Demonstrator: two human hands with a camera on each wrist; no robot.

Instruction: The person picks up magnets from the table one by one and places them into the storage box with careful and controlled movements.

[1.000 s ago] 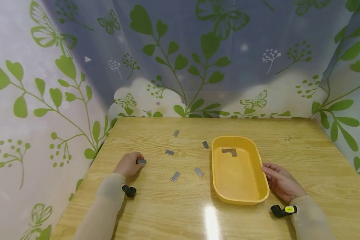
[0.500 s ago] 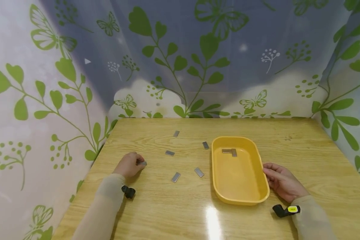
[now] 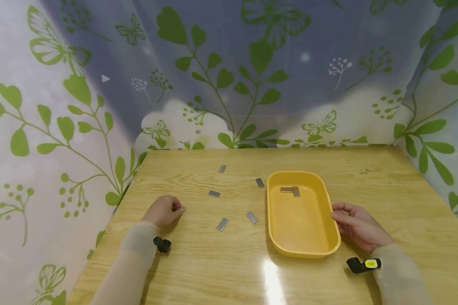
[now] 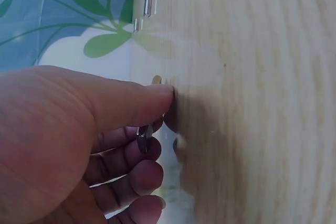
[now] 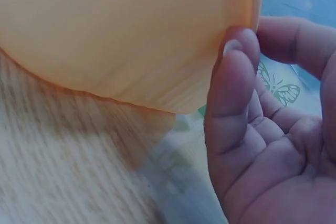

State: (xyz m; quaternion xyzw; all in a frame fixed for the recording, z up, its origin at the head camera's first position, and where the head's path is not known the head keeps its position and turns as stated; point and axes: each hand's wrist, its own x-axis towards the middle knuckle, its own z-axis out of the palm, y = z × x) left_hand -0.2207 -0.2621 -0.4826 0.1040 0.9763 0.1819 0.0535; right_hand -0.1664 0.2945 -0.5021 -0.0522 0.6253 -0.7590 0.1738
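My left hand (image 3: 163, 212) pinches a small grey rectangular metal block (image 4: 144, 139) between thumb and fingers, low over the left part of the table. In the head view, the fingers cover most of that block. On the right, a yellow plastic tray (image 3: 303, 228) stands on the table. My right hand (image 3: 360, 226) holds its right side wall at the rim, with the thumb and fingertips at the edge in the right wrist view. Inside the tray, two similar blocks, one lengthwise (image 3: 286, 189) and one crosswise (image 3: 296, 192), lie together near the far end.
Several more grey blocks lie scattered between my left hand and the tray, such as a near block (image 3: 222, 224), a block beside the tray (image 3: 259, 183) and a far block (image 3: 222, 169). A leaf-patterned curtain (image 3: 267, 97) borders the wooden table (image 3: 213, 267).
The block in my left hand has tipped and sunk slightly, and less of it shows past the fingers. My right hand keeps its hold on the tray. The head view has shifted a little.
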